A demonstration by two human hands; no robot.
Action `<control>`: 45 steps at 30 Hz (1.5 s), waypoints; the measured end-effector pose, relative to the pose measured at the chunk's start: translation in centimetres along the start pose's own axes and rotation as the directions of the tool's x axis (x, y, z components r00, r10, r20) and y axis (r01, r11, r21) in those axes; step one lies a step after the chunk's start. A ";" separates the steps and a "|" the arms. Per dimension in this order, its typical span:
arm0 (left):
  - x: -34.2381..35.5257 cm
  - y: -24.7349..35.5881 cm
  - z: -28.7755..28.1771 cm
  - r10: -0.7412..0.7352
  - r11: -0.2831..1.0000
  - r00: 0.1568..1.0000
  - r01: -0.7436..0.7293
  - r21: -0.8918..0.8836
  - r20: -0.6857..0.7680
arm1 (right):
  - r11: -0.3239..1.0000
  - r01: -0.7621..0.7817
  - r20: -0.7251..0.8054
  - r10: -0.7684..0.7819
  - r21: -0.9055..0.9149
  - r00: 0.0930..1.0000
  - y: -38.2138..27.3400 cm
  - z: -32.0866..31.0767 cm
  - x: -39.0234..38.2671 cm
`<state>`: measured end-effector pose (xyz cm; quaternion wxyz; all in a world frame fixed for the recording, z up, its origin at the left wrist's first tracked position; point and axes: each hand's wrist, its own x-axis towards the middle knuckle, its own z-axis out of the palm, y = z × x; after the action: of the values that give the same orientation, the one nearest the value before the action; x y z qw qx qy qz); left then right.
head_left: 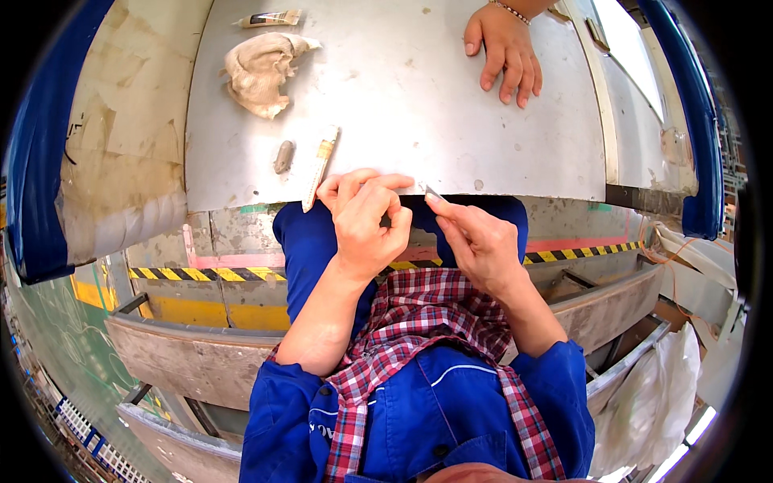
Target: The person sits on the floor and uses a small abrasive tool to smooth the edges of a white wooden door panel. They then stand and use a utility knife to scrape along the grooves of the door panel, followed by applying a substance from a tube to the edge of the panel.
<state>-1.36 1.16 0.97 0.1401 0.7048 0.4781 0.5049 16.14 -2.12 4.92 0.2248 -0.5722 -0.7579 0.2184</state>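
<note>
At the near edge of the pale metal tabletop (386, 105), my left hand (366, 217) has its fingers bent and spread, with nothing visible in them. Its outer fingers are next to a slim whitish stick-like tool (320, 169) with a yellowish upper part, lying slantwise over the edge. My right hand (481, 241) pinches a small dark pointed piece (432, 191), perhaps a blade, between thumb and forefinger. The two hands are a short gap apart. Left of the slim tool lies a small grey lump (283, 157).
A crumpled beige cloth (262, 72) and a small tube (270, 18) lie at the far left. Another person's hand (507, 56) rests flat at the far right. Blue-covered posts (700, 121) flank the table. Bench-like boards (189, 358) and a black-yellow floor stripe (209, 274) lie below.
</note>
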 end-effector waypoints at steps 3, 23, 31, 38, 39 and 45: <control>0.1 0.0 0.1 0.001 1.000 1.000 -0.002 -0.009 -0.006 | 1.000 -0.002 0.028 0.001 0.021 1.000 0.1 -0.5 0.1; 0.0 0.0 0.1 -0.011 0.999 1.000 0.011 -0.037 0.006 | 0.998 0.045 -0.039 -0.044 0.036 0.998 0.0 0.2 0.2; 0.1 -0.1 0.1 -0.015 0.999 1.000 0.015 -0.042 0.001 | 0.992 0.080 -0.052 -0.075 0.099 0.996 0.1 -0.1 0.8; -0.2 0.1 0.2 -0.032 0.999 0.999 0.032 -0.029 0.007 | 0.991 0.041 -0.061 -0.033 0.129 0.998 -0.1 0.7 0.0; -0.1 0.1 0.2 -0.026 0.999 1.000 0.026 -0.027 0.008 | 0.995 0.027 -0.031 -0.024 0.101 0.999 -0.2 0.4 -0.1; 0.1 0.0 0.2 -0.018 0.999 1.000 0.018 -0.034 0.004 | 0.995 0.060 -0.063 -0.055 0.083 0.997 0.2 -0.5 0.0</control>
<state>-1.21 1.28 0.91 0.1573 0.6990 0.4754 0.5105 16.59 -2.01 5.23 0.2779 -0.5465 -0.7569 0.2265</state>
